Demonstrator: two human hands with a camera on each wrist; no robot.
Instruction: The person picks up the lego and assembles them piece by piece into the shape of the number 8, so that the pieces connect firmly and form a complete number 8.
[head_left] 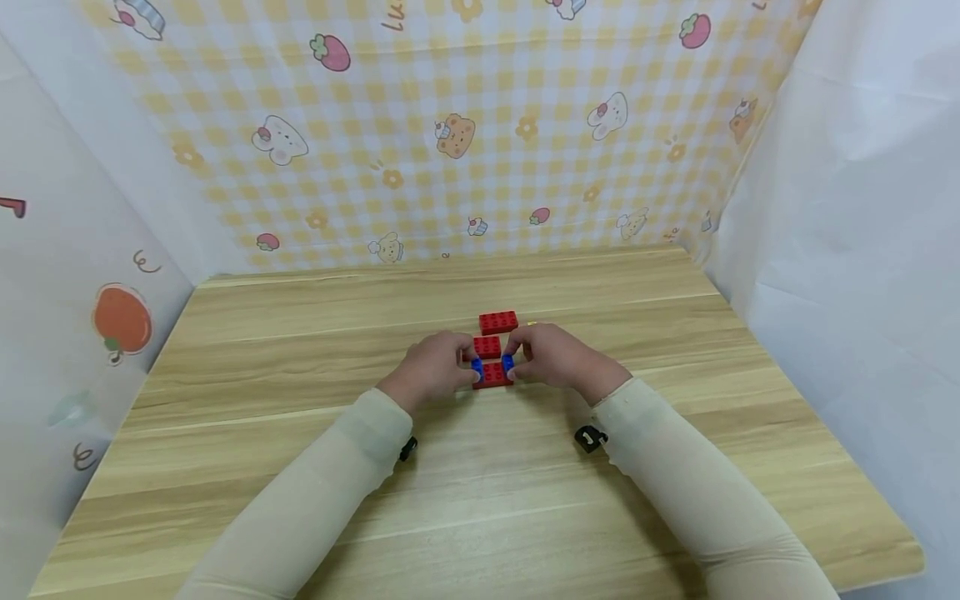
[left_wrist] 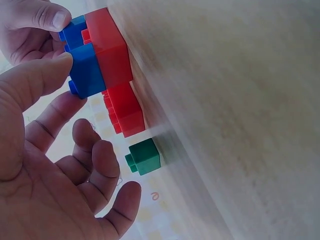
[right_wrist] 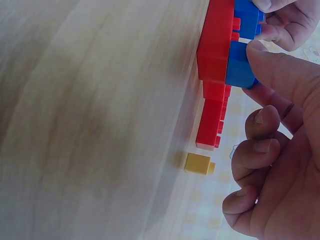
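The nearest red brick [head_left: 492, 375] lies on the table with a blue brick at each end of its top. Between thumb and index finger, my left hand [head_left: 438, 364] pinches the left blue brick [left_wrist: 87, 72]. My right hand [head_left: 551, 357] grips the right blue brick [right_wrist: 240, 65] the same way, its other fingers loosely curled. Both blue bricks touch the red one, and bare red studs show between them. How firmly they are seated, I cannot tell. Behind stand a smaller red brick [head_left: 487, 347] and a longer red brick [head_left: 498, 322].
A small green brick [left_wrist: 145, 157] shows beyond the red ones in the left wrist view. In the right wrist view, a small yellow brick [right_wrist: 198, 163] stands past them. The wooden table [head_left: 300, 333] meets a patterned cloth [head_left: 420, 192] at its back edge.
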